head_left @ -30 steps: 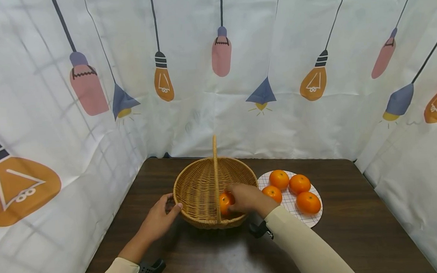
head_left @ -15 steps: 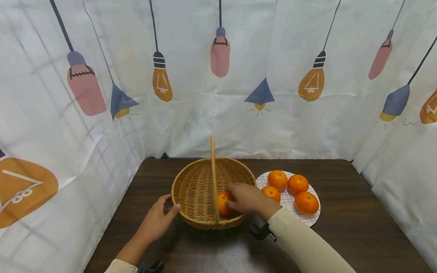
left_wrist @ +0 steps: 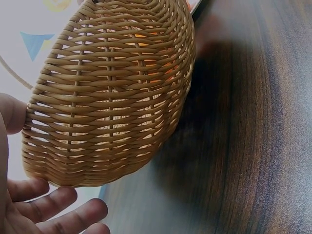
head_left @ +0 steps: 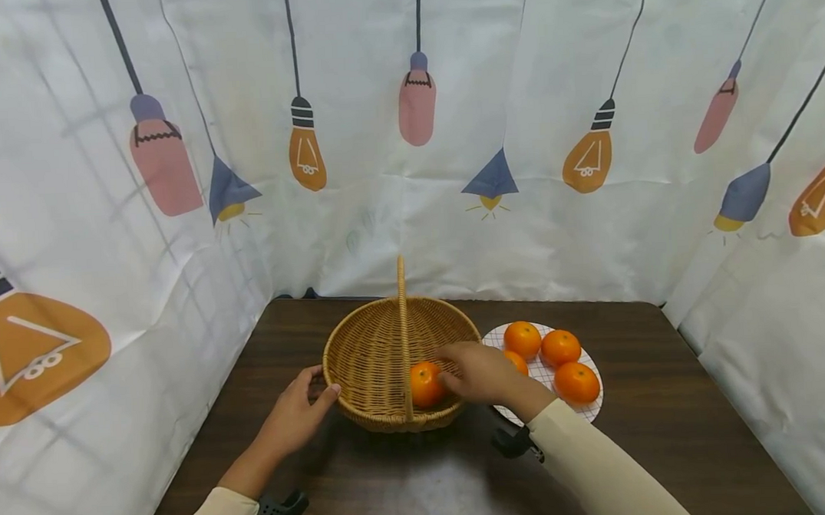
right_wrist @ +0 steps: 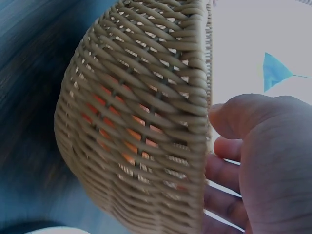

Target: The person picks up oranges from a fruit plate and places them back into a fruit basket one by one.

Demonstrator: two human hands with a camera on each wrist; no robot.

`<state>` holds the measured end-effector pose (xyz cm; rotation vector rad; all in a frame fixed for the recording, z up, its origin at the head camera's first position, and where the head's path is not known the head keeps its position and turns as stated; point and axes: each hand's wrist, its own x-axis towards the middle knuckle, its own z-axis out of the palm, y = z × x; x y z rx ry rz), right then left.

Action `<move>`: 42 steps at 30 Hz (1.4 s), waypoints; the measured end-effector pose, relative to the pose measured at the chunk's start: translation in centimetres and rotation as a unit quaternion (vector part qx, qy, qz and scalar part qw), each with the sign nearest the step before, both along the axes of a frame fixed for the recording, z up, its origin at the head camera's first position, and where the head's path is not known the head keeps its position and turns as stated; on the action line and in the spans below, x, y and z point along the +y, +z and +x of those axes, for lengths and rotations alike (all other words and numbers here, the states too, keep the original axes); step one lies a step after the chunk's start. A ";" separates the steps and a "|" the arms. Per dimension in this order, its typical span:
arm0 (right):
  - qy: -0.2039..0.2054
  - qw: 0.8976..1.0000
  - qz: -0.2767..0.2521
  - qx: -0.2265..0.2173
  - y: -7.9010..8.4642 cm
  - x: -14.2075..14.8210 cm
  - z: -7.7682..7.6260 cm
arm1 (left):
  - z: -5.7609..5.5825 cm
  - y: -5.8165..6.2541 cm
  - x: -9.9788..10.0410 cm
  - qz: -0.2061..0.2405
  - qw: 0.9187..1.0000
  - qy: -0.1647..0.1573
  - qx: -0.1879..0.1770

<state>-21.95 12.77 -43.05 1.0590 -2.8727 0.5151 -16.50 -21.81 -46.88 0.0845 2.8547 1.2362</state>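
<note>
A woven wicker basket (head_left: 365, 359) with a tall handle stands on the dark table. At its left rim my left hand (head_left: 295, 416) holds on, thumb over the edge. The left wrist view shows that thumb and the index fingertip at the wicker basket wall (left_wrist: 107, 102), the other fingers of the left hand (left_wrist: 48, 209) reaching past it. Inside, right of the handle, lies an orange (head_left: 425, 385). My right hand (head_left: 487, 373) is over the right rim, loosely bent fingers beside the orange and no fruit gripped. From the right wrist, the orange (right_wrist: 129, 141) glows through the weave.
Right of the basket sits a white checked plate (head_left: 544, 376) bearing several oranges (head_left: 577, 382), one partly hidden by my right hand. A pale curtain (head_left: 383, 220) printed with lamps hangs behind and along both sides of the table (head_left: 668, 400).
My right hand has let go of the orange in the basket and drawn back slightly to the right, so more of the orange shows. My left hand stays at the rim.
</note>
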 end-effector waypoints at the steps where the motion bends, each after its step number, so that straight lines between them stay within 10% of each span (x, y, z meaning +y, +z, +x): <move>1: 0.000 1.000 -0.003 0.002 0.1 0.3 0.0 | 0.0 0.0 0.0 0.000 1.000 0.000 0.000; 42: -0.120 0.991 -0.063 -0.020 -1.2 9.5 0.6 | -0.1 0.0 0.1 0.003 1.000 0.001 0.005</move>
